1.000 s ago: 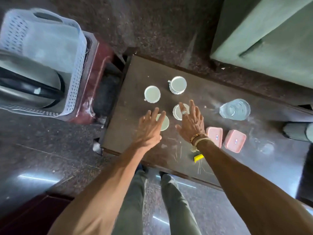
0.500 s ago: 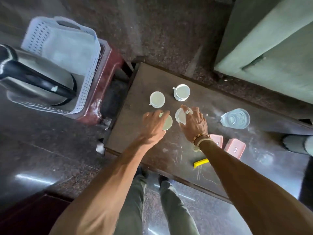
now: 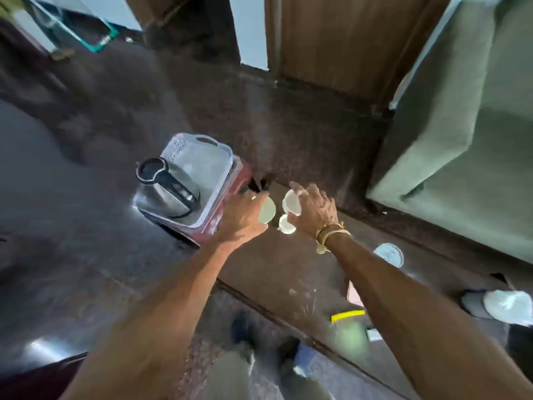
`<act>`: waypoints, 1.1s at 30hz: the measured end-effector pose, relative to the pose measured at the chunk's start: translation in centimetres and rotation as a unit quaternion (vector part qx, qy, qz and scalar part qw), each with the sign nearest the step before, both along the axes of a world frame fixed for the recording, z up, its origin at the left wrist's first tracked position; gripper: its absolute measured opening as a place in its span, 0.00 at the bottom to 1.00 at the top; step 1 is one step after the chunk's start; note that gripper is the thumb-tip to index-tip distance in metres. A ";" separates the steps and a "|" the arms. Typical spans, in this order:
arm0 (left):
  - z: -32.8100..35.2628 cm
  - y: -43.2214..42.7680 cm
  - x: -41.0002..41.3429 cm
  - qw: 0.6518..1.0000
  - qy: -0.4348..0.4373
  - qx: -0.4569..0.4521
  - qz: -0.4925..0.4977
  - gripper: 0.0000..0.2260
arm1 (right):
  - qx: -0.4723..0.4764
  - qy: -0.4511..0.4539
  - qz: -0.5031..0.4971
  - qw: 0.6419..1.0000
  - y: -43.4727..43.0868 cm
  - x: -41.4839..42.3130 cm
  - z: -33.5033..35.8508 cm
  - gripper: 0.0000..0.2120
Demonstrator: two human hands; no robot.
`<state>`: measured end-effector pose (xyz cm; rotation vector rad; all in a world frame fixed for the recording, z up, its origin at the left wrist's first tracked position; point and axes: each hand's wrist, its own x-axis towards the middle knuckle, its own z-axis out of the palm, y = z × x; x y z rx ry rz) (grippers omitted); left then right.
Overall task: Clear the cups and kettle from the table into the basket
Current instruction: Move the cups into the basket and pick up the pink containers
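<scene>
My left hand (image 3: 242, 219) grips a pale green cup (image 3: 267, 210), lifted near the table's left end. A white cup (image 3: 292, 201) is held in my right hand (image 3: 315, 210), tilted toward me. Just below it another white cup (image 3: 286, 224) shows between my hands, on the dark wooden table (image 3: 274, 264). The steel kettle (image 3: 164, 192) with a black handle lies in the white perforated basket (image 3: 199, 157), left of the table on a red stool (image 3: 227, 203). The frame is blurred by head motion.
A clear glass (image 3: 388, 254) stands on the table right of my right arm. A yellow object (image 3: 347, 316) and part of a pink box (image 3: 354, 295) lie near the front edge. A green sofa (image 3: 461, 140) is at the right, a wooden door behind.
Both hands closed on cups and lifted them, moving left toward the basket. The view swung up and left, so the basket now sits near centre.
</scene>
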<state>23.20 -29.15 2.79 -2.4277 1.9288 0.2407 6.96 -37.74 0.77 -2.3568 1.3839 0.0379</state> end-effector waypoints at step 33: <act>-5.3 -10.1 42.3 0.996 0.058 0.004 0.068 0.33 | 0.011 0.041 0.077 0.996 -13.3 44.1 -3.5 0.31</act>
